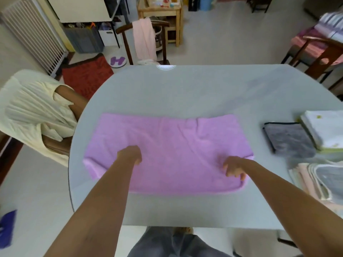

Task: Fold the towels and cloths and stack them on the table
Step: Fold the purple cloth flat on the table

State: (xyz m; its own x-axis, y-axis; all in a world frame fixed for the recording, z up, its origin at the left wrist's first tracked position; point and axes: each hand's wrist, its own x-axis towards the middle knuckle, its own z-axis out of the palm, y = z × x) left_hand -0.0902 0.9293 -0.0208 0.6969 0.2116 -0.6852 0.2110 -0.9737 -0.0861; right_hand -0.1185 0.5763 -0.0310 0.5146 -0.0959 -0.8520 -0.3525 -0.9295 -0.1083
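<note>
The left hand is lying on the pink towel with its fingers curled down into the cloth, so it looks like it is pinching the towel. The right hand is sitting near the towel's front right corner, and its bent fingers are holding the cloth there. Both arms are reaching out from the near edge of the table.

The pink towel is lying flat in the middle of the tabletop, wide from left to right, with a few soft wrinkles. Its front left corner is curling up a little.

Near the right edge of the tabletop a folded grey cloth is lying just beside a folded white towel. Nearer the front right corner a pile of folded cloths in pale pink and grey is sitting.

Past the left edge of the tabletop a cream cloth is hanging over a chair. Past the far edge a light pink towel is hanging over a chair back.
</note>
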